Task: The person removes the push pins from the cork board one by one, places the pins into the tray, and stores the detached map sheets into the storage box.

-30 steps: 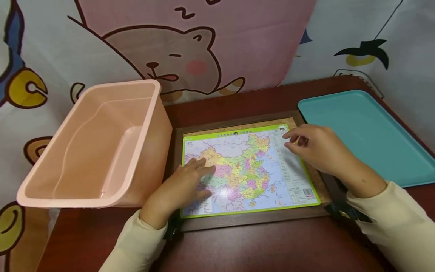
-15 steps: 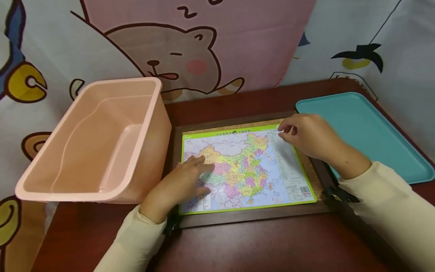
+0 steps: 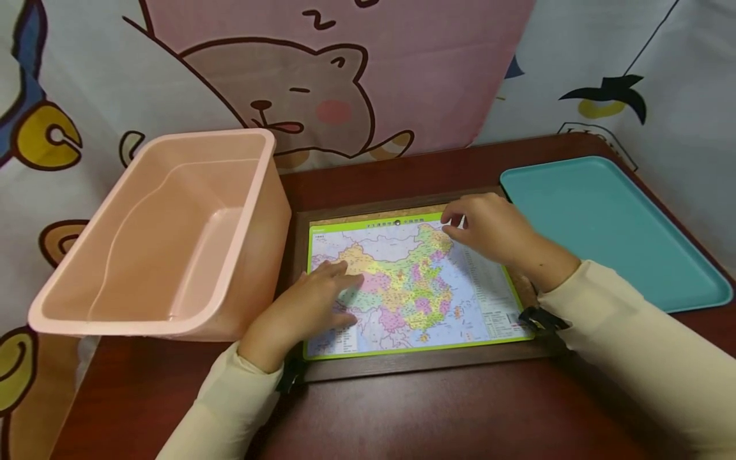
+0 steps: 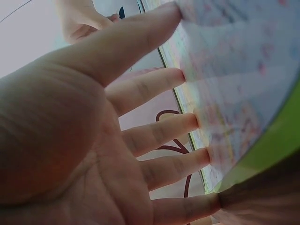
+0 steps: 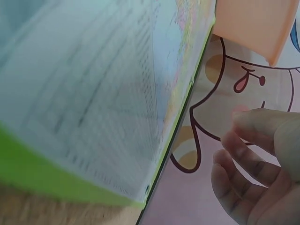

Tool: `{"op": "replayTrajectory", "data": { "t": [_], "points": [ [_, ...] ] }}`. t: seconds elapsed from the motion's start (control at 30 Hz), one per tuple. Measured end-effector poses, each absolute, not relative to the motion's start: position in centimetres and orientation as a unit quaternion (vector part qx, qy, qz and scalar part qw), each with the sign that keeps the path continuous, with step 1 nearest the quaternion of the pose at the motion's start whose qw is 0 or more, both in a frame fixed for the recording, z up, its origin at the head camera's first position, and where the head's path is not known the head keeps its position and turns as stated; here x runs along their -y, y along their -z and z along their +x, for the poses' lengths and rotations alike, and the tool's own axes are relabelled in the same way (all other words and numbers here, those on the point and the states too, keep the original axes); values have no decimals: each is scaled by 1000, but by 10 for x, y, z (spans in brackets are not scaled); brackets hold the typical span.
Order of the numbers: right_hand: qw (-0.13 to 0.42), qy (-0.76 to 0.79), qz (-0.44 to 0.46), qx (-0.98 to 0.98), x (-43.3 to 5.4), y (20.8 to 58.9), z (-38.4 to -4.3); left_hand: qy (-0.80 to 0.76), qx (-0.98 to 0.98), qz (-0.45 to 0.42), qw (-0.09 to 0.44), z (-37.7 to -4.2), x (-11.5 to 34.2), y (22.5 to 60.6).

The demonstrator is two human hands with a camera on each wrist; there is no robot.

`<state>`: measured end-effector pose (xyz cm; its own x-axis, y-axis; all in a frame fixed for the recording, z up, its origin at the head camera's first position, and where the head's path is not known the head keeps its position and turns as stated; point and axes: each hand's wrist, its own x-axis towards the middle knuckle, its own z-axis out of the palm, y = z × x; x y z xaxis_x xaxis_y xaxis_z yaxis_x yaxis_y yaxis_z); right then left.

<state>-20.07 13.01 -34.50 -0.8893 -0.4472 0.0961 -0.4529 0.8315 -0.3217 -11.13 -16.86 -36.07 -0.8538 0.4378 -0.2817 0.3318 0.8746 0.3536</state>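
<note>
A colourful map sheet [image 3: 397,281] with a green border lies on a cork board [image 3: 363,218] in a dark wooden frame [image 3: 425,365]. My left hand [image 3: 301,310] rests on the map's left part with fingers spread; the left wrist view shows its fingertips [image 4: 190,121] on the sheet. Over the map's upper right edge is my right hand [image 3: 491,227], its fingers loosely bent. In the right wrist view, thumb and fingers [image 5: 243,154] stand apart with nothing between them. A small round silvery pin [image 3: 397,222] sits at the middle of the top border.
A deep pink plastic bin [image 3: 253,255] stands tilted at the left, close beside the frame. At the right lies a flat teal tray [image 3: 609,223], under and beyond the right forearm. Behind the reddish-brown table [image 3: 368,415] hangs a cartoon-printed cloth [image 3: 425,76].
My right hand has moved left along the map's top edge, from the upper right corner towards the middle pin. My left hand stays in place on the map.
</note>
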Motion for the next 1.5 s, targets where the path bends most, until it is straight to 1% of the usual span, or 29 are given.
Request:
{"op": "replayTrajectory", "data": {
  "t": [0.17,0.47,0.8,1.03,1.5],
  "points": [
    [3,-166,229,959,-121,346,-206,-150,-952,198,181,-113,169,359],
    [-23,-178,220,959,-107,349,-214,-145,-953,201,174,-116,171,358],
    [-51,-203,247,946,-89,356,-229,-151,-953,194,179,-113,173,361],
    [-46,-202,250,946,-83,359,-235,-156,-952,189,185,-112,170,363],
    [-75,-181,252,948,-66,361,-246,-153,-953,191,178,-111,170,362]
  ]
}}
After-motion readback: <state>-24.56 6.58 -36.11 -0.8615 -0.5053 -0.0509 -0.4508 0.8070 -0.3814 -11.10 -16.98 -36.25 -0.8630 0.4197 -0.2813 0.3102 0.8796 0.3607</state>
